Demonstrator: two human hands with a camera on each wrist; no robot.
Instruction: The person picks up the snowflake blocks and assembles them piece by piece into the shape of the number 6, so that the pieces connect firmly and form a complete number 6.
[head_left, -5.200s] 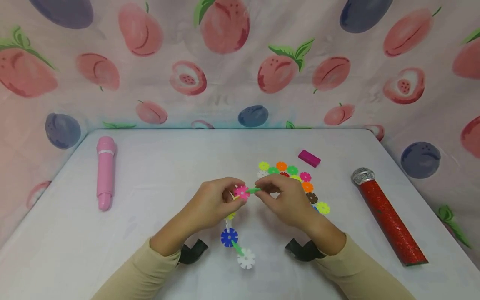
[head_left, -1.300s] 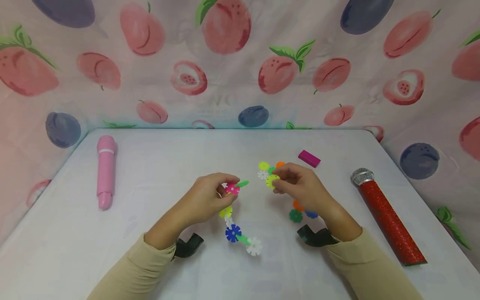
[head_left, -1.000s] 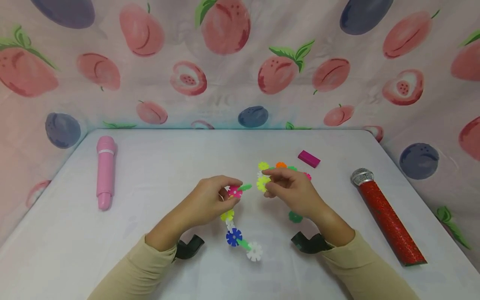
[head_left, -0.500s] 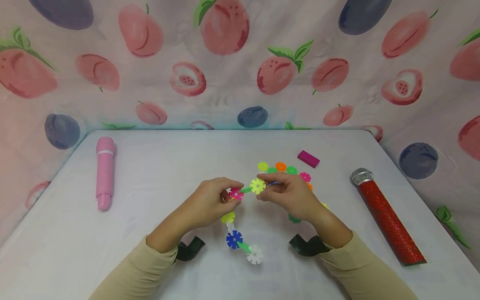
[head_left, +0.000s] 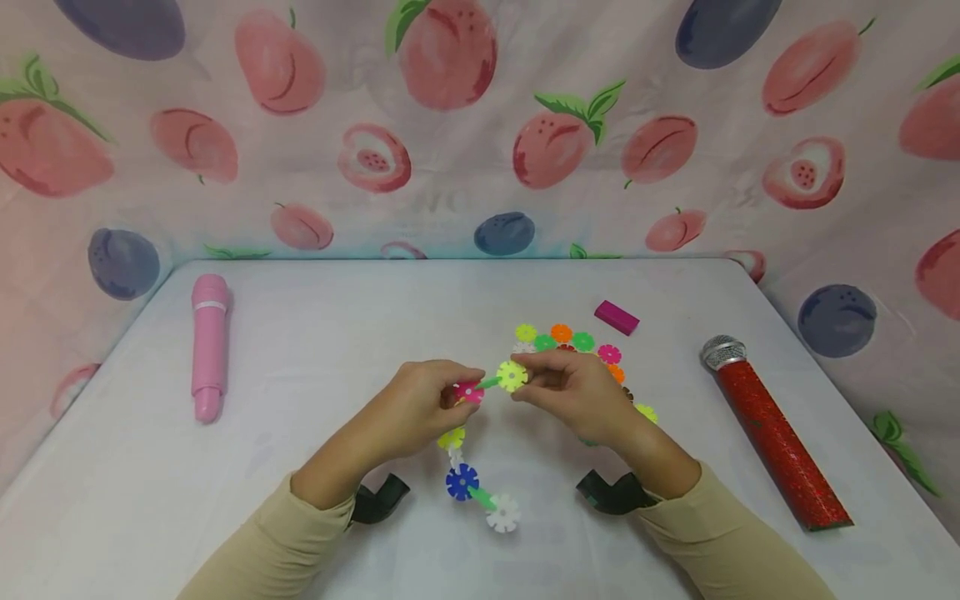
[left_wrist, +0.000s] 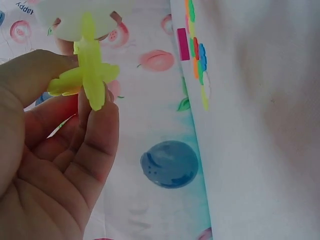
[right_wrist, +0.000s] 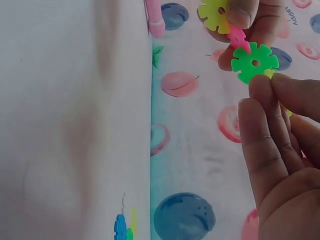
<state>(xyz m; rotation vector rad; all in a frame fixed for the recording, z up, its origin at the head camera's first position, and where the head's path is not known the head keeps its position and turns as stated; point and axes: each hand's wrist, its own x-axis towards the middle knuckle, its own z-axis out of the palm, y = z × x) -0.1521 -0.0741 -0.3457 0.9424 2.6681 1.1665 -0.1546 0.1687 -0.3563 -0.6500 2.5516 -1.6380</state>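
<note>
At the centre of the scene, raised between two hands: a yellow slotted disc, face toward the viewer, meeting the right end of a green disc turned nearly edge-on. Pinched along the right rim by thumb and fingertips of the right hand. Just left, joined to the green disc, a pink disc, clamped between thumb and fingers of the left hand. Depth of the newest joint hard to judge, partly covered by fingertips. For a sound join, best to match slot to slot, discs crosswise, and press straight in without twisting. Wise, too, to brace close to the joint, sparing the other links, and to test with a light tug before releasing. From the pink disc toward the near side, a trailing chain: lower yellow disc, small white disc, blue disc, lower green disc, white end disc; apt to swing, so best moved slowly. Far and right, partly behind the right hand, loose discs in many colours on the white table. Just beyond, a magenta block. Well apart, a pink microphone at left and a red microphone at right.
</note>
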